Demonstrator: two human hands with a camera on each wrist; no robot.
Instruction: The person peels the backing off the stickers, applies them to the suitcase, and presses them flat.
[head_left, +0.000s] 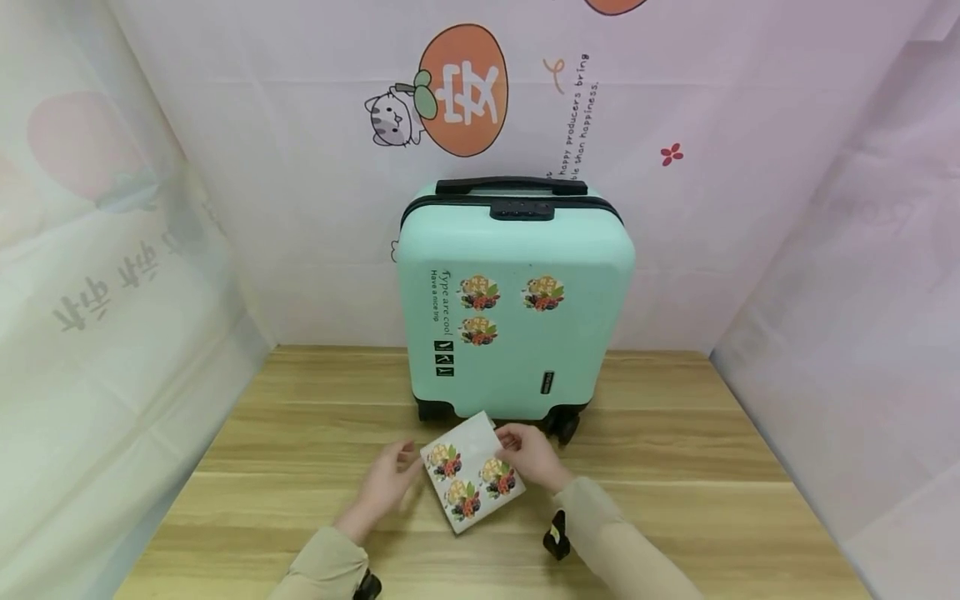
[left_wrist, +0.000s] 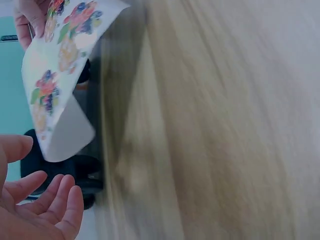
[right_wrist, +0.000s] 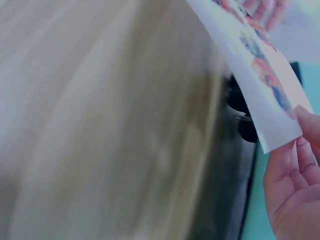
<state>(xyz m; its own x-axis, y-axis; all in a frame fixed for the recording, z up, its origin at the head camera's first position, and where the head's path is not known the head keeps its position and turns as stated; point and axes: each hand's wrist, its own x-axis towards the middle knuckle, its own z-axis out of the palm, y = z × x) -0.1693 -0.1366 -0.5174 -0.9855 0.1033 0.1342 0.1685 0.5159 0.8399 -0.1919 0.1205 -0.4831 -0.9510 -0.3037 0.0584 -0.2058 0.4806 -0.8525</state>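
sticker sheet (head_left: 472,465), askew, one corner toward suitcase (head_left: 517,333), long axis unclear

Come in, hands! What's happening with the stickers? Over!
Right hand pinching sticker sheet; left hand beside it, empty. Three fruit stickers on sheet. Mint-green suitcase upright behind; no obstruction seen.

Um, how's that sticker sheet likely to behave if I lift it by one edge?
The sticker sheet is probably floppy: the left wrist view shows a white flap curling beneath its end near the left hand. It looks thin, so likely light; the right hand just pinches its edge.
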